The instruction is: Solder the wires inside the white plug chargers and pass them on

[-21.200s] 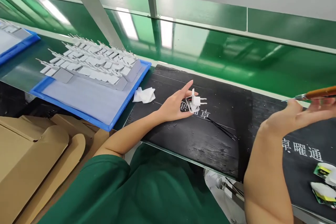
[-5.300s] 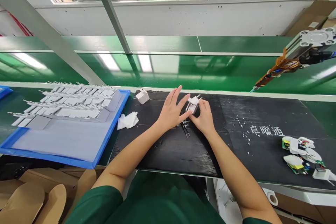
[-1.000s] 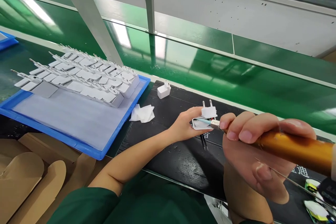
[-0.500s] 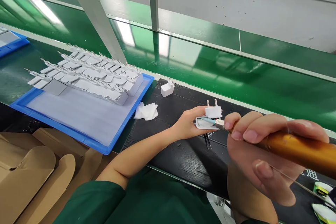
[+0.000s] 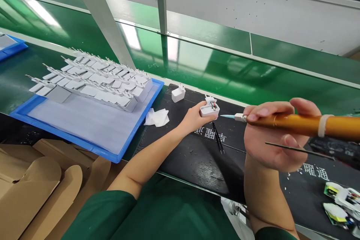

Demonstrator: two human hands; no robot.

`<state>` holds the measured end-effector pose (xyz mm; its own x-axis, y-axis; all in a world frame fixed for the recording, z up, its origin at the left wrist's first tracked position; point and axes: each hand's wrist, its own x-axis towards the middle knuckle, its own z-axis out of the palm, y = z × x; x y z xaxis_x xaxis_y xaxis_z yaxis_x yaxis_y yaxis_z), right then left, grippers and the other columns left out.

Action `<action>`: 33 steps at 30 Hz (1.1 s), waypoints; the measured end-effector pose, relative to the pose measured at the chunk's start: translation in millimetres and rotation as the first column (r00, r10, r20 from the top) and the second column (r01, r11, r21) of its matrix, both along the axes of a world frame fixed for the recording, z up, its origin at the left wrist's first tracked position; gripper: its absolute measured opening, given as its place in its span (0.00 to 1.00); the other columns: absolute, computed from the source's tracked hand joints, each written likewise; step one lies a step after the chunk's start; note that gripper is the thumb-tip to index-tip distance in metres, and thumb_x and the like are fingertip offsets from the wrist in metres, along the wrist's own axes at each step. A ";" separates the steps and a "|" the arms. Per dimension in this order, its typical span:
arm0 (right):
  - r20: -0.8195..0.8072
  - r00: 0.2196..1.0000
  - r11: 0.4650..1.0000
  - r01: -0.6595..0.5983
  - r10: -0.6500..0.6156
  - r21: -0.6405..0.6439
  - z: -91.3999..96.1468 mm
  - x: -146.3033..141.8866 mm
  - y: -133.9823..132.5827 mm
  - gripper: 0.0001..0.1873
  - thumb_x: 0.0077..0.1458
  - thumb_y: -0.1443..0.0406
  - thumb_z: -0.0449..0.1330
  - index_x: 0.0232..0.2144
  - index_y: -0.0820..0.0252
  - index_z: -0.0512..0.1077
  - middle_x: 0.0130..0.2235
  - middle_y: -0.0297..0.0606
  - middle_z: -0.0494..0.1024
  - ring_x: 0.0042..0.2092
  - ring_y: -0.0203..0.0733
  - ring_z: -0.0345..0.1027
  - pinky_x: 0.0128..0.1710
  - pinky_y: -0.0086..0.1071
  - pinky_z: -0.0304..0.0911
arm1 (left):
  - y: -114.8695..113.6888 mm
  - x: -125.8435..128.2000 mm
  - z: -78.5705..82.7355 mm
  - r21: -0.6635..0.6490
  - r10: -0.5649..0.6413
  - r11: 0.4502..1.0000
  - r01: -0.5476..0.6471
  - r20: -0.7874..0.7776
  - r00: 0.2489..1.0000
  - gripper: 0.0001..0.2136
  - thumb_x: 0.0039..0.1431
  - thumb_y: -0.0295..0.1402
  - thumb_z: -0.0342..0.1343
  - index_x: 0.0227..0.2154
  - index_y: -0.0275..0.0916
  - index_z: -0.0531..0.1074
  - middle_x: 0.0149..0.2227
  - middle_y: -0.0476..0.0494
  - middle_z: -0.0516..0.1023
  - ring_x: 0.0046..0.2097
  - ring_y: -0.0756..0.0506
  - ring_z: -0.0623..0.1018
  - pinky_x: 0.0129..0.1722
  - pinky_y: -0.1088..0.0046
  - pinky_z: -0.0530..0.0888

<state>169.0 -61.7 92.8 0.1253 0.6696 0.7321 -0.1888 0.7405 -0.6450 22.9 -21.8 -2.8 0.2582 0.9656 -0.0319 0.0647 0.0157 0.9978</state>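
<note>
My left hand (image 5: 192, 120) is closed around an open white plug charger housing (image 5: 210, 110); its pronged cap is raised at the back, with a bit of red wire showing. My right hand (image 5: 277, 137) grips a gold-handled tool (image 5: 292, 120) with a pale metal collar and a tapering light-blue tip. That tip points at the housing but is apart from it. A thin dark rod (image 5: 295, 148) crosses the right hand's lower fingers, leading to a blurred black part; its kind is unclear. Black tweezers (image 5: 218, 138) lie on the black mat (image 5: 180, 161) below the housing.
A blue tray (image 5: 118, 155) on the left bears rows of white plug chargers (image 5: 95, 78). Another white charger (image 5: 178, 93) and a crumpled white cloth (image 5: 157, 117) lie nearby. Circuit boards (image 5: 337, 202) sit at lower right; cardboard (image 5: 30, 183) is at lower left. A post (image 5: 161, 3) stands behind.
The tool's tip has come out of the housing and my right hand has drawn back and turned. My left hand has moved left and tilted the housing, showing its inside.
</note>
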 end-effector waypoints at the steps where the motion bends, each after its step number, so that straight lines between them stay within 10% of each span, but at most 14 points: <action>1: -0.007 1.000 0.999 0.027 -0.028 -0.027 -1.4 3.5 1.6 0.22 0.45 0.59 0.64 0.46 0.47 0.78 0.31 0.32 0.75 0.29 0.36 0.66 0.32 0.35 0.65 | 0.1 -1.6 2.2 -0.006 -0.001 1.000 0.001 -0.011 1.000 0.18 0.51 0.39 0.66 0.44 0.39 0.75 0.38 0.48 0.82 0.38 0.47 0.78 0.38 0.74 0.72; 18: -0.032 0.795 0.793 0.600 -0.606 -0.101 -85.1 129.0 26.3 0.29 0.52 0.43 0.58 0.52 0.47 0.65 0.43 0.27 0.80 0.44 0.37 0.74 0.56 0.48 0.65 | -3.9 -0.3 11.1 -0.216 -0.128 0.963 0.162 0.164 0.978 0.20 0.45 0.45 0.66 0.37 0.35 0.76 0.31 0.47 0.78 0.32 0.48 0.77 0.31 0.75 0.70; 25: 0.003 0.806 0.805 0.591 -0.592 -0.039 -91.1 138.1 25.3 0.28 0.55 0.44 0.58 0.54 0.46 0.65 0.47 0.27 0.80 0.48 0.37 0.74 0.57 0.49 0.65 | -2.1 -2.0 13.5 0.019 -0.162 0.985 0.174 -0.277 0.947 0.16 0.50 0.37 0.64 0.42 0.38 0.75 0.36 0.49 0.81 0.37 0.47 0.78 0.40 0.74 0.71; 33: 0.021 0.781 0.775 0.622 -0.624 -0.115 -89.5 133.2 22.9 0.27 0.54 0.43 0.58 0.52 0.46 0.65 0.46 0.29 0.79 0.47 0.38 0.75 0.58 0.52 0.65 | 8.3 -10.4 13.3 -0.073 -0.225 0.969 0.234 -0.647 0.729 0.15 0.53 0.34 0.63 0.45 0.39 0.73 0.42 0.45 0.81 0.45 0.40 0.79 0.46 0.66 0.74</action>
